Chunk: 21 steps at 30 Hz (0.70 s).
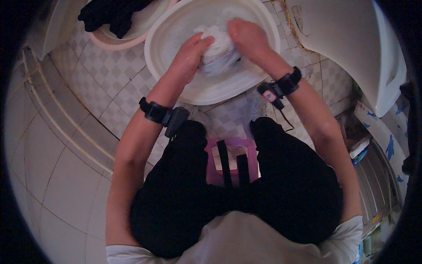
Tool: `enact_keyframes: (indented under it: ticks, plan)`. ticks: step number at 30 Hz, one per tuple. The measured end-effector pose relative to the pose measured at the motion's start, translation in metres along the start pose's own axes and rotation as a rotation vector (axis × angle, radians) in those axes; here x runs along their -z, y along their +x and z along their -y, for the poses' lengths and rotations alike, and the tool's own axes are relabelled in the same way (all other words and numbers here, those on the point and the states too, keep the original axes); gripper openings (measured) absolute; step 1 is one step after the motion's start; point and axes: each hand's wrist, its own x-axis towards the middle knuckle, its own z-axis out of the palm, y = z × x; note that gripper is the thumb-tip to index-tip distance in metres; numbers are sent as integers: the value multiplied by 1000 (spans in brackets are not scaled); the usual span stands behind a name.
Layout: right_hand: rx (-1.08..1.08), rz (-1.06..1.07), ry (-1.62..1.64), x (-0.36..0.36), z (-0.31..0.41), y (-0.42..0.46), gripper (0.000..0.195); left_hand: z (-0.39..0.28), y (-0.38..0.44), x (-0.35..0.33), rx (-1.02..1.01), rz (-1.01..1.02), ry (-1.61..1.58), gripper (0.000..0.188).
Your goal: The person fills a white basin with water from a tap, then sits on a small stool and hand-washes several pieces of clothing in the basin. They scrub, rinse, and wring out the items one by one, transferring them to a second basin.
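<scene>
A large white plastic basin (211,95) with water in it stands on the tiled floor before me. Over its middle, a wet white cloth (216,44) is bunched between my two hands. My left hand (194,54) grips the cloth's left side, thumb on top. On the other side my right hand (247,36) is closed, its knuckles up, against the cloth's right edge; the fingertips are hidden. The lower part of the cloth hangs or lies in the basin; which of these I cannot tell.
At the upper left, dark clothing (108,16) lies over a pink basin (115,44). A pink plastic stool (232,140) is beneath me. White appliance-like panels (346,29) rise at the upper right. A pale hose or cord (66,115) runs along the left, and a metal rack (379,178) stands at right.
</scene>
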Motion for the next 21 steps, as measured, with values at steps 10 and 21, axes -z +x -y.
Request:
enact_keyframes:
  ticks: [10,21]
  plan:
    - [300,-222,-139,-19,-11,-20,50,-15,14,45,-108,-177,-96,62]
    - [104,-156,576,5,56,-16,40,-17,11,11,105,-55,-206,60]
